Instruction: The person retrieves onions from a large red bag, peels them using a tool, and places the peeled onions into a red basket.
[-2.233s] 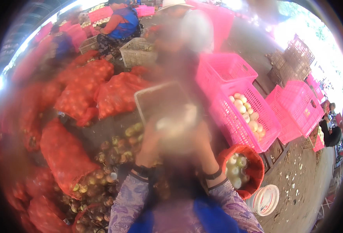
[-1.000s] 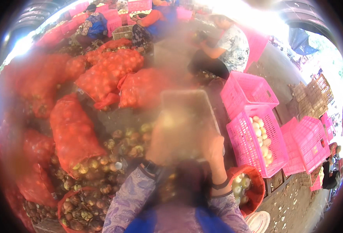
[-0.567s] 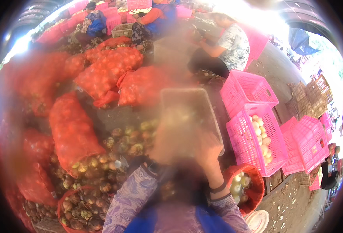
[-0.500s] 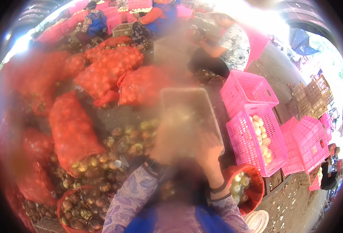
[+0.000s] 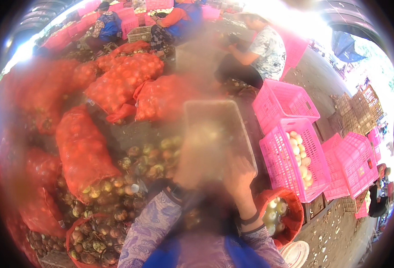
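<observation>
A: Where do we find the pale tray (image 5: 246,136)?

B: We see it straight ahead of the wearer, a shallow rectangle with a light rim. Its inside is hazy, so we cannot name what it holds.

A: And the hands?

B: The left hand (image 5: 190,165) is at the tray's near left part, badly smeared; we cannot tell whether it is open or closed on something. The right hand (image 5: 240,172) is at the tray's near right corner, its back toward us. Its fingertips blur away, so we cannot say whether they grip anything.

A: What do we have left of the tray?

B: Loose brown onions (image 5: 150,156) lie just beside it on the ground, and past them a full red mesh sack (image 5: 85,152) lies on its side.

A: And to its right?

B: We see a pink crate (image 5: 277,165) with pale onions (image 5: 303,163) in it. Nearer the wearer than the tray, on that same side, a red-lined bucket (image 5: 296,216) holds whitish-green onions (image 5: 275,216), with a white tub (image 5: 296,255) just beside it.

A: Anyone past the tray?

B: Beyond its far right corner we see a co-worker (image 5: 270,53) in a patterned shirt, forearms reaching forward.
</observation>
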Tool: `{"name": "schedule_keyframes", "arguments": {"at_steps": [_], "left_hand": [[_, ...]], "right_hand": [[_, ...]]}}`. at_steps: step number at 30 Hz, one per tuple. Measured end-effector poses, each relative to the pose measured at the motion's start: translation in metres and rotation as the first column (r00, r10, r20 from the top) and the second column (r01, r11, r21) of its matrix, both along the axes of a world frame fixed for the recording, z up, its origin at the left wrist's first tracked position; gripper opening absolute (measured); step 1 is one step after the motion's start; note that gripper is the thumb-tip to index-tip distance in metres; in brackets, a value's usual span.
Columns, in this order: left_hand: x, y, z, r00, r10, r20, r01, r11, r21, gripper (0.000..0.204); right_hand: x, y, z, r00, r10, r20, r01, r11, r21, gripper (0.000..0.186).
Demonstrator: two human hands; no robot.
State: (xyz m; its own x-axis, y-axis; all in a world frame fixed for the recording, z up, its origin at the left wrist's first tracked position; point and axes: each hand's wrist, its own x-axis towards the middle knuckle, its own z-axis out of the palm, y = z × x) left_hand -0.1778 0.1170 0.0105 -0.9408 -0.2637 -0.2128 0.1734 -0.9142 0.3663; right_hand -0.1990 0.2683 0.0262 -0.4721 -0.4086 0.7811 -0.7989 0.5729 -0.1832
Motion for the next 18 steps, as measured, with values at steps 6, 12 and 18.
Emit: {"name": "schedule_keyframes", "arguments": {"at_steps": [6,12,18], "left_hand": [[0.008,0.003,0.002,1.0,0.01,-0.027,-0.018,0.939,-0.342,0.046],[0.028,0.008,0.016,0.992,-0.042,-0.116,-0.021,0.87,-0.493,0.055],[0.02,0.006,-0.006,0.947,0.008,-0.32,-0.26,0.602,-0.755,0.068]], "right_hand": [[-0.011,0.008,-0.01,0.994,0.061,-0.088,-0.057,0.997,0.049,0.048],[-0.01,0.004,-0.015,0.993,0.024,-0.116,-0.019,0.999,0.046,0.047],[0.003,-0.007,-0.007,0.998,-0.038,0.055,0.039,0.999,-0.027,0.048]]}}
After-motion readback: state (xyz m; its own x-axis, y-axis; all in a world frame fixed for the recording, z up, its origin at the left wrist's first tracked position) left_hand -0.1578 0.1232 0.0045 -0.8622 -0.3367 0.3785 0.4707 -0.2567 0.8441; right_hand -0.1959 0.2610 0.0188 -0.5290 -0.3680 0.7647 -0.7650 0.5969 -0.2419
